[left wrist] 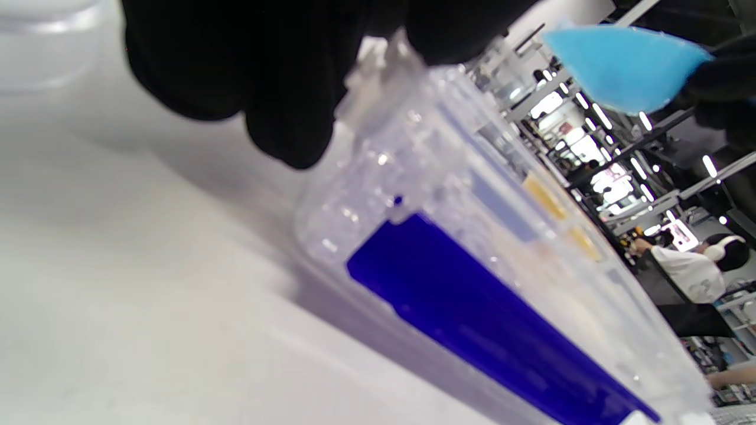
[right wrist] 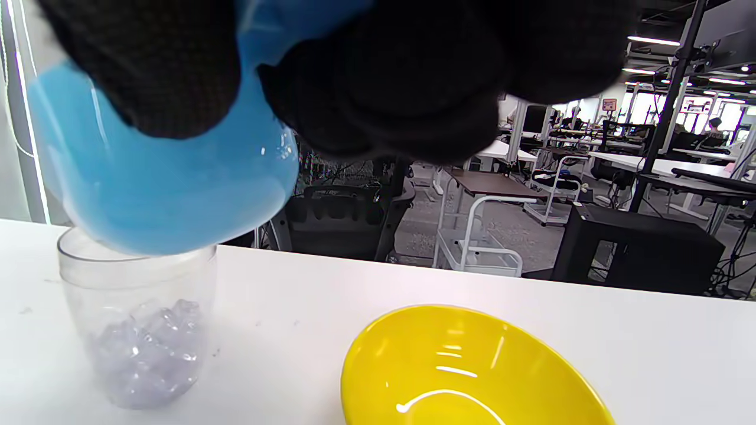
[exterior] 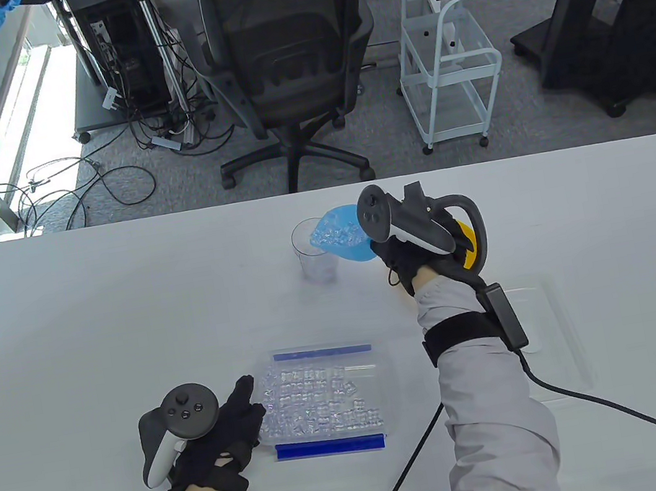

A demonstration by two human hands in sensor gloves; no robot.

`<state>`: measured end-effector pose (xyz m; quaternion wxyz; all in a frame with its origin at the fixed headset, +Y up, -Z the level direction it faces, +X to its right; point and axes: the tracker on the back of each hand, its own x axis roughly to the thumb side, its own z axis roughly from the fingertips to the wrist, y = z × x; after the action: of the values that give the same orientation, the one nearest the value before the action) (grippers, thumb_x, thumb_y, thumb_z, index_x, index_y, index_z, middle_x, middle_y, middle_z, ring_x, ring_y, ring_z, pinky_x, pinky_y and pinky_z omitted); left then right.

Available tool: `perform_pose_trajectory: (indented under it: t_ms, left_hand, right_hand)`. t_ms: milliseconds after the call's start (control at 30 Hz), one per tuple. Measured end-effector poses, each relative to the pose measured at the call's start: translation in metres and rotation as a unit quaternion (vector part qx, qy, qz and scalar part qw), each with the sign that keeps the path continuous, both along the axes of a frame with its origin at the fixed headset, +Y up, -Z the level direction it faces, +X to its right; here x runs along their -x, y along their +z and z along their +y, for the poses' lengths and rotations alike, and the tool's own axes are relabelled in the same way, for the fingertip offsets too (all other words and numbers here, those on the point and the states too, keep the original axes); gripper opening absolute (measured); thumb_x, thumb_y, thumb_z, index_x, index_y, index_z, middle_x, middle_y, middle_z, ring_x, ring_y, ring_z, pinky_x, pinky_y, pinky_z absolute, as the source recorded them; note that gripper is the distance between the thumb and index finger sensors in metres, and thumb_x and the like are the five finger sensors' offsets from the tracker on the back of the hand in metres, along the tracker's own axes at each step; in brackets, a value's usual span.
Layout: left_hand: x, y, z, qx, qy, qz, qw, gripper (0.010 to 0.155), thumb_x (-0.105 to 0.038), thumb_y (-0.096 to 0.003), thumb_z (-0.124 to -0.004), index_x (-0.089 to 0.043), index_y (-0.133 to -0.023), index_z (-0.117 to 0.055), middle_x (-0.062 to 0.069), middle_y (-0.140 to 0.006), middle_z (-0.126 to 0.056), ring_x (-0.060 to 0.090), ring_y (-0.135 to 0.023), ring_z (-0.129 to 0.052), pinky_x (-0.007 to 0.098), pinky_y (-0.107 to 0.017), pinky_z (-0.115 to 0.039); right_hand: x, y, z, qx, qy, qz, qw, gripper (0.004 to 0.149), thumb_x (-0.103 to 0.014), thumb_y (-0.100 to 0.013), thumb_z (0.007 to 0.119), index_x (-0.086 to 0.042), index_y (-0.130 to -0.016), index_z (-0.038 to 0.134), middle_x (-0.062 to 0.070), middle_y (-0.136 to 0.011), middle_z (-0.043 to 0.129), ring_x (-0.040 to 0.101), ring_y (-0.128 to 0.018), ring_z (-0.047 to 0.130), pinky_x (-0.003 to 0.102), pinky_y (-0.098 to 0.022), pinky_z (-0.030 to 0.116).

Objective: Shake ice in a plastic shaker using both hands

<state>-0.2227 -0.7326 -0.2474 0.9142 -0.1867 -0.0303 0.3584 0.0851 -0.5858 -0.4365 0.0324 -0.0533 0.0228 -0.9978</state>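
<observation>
On the table view I see my right hand (exterior: 414, 256) raised over the far middle of the table (exterior: 67, 339), its grip closed around a blue bowl (exterior: 342, 237) tipped toward the clear cup (exterior: 313, 252). The bowl's rim hangs over the cup's mouth, and ice (exterior: 335, 235) lies in the tilted bowl. From the right wrist view the bowl (right wrist: 165, 183) sits just above the cup (right wrist: 139, 319), with my gloved fingers (right wrist: 384, 82) wrapped on the bowl's upper side; some ice (right wrist: 147, 348) already rests in the cup's bottom. The cup stands upright on the table. A yellow bowl (right wrist: 472, 372) sits just beside it, under my right hand. My left hand (exterior: 222, 439) rests near the table's front edge, fingers stretched flat against the left side of a clear box (exterior: 328, 396) with blue strips, filled with ice cubes. The left wrist view shows those fingertips (left wrist: 283, 124) touching the box's (left wrist: 472, 254) corner; its grip is open, holding nothing. A clear lid (exterior: 550, 315) lies to the right of my right forearm.
</observation>
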Motion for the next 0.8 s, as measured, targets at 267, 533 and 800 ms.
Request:
perform_pose_trajectory:
  t_ms: [267, 533, 800]
  left_hand:
    - [0.0, 0.0, 0.0, 0.0, 0.0, -0.001, 1.0, 0.061, -0.03, -0.07, -0.067, -0.002, -0.12, -0.045, 0.031, -0.099, -0.08, 0.035, -0.072, -0.095, 0.054, -0.055, -0.083]
    - [0.0, 0.0, 0.001, 0.001, 0.0, -0.001, 1.0, 0.061, -0.03, -0.07, -0.067, -0.002, -0.12, -0.045, 0.032, -0.099, -0.081, 0.035, -0.072, -0.095, 0.054, -0.055, -0.083]
    - [-0.001, 0.0, 0.002, 0.001, 0.0, -0.002, 1.0, 0.061, -0.03, -0.07, -0.067, -0.002, -0.12, -0.045, 0.032, -0.099, -0.08, 0.035, -0.072, -0.095, 0.054, -0.055, -0.083]
  right_hand:
    - [0.011, -0.015, -0.001, 0.026, 0.039, -0.009, 0.999, 0.053, -0.039, -0.043, 0.091, -0.01, -0.086, 0.084, 0.015, -0.068, 0.096, 0.028, -0.04, 0.098, 0.051, -0.037, 0.082]
    - [0.019, -0.023, -0.003, 0.033, 0.074, -0.013, 0.997, 0.053, -0.039, -0.042, 0.091, -0.01, -0.086, 0.084, 0.015, -0.068, 0.096, 0.029, -0.04, 0.099, 0.051, -0.038, 0.082]
    - [0.031, -0.025, -0.003, 0.011, 0.125, 0.004, 0.992, 0.053, -0.039, -0.042, 0.091, -0.01, -0.086, 0.084, 0.016, -0.069, 0.096, 0.03, -0.041, 0.099, 0.052, -0.038, 0.082]
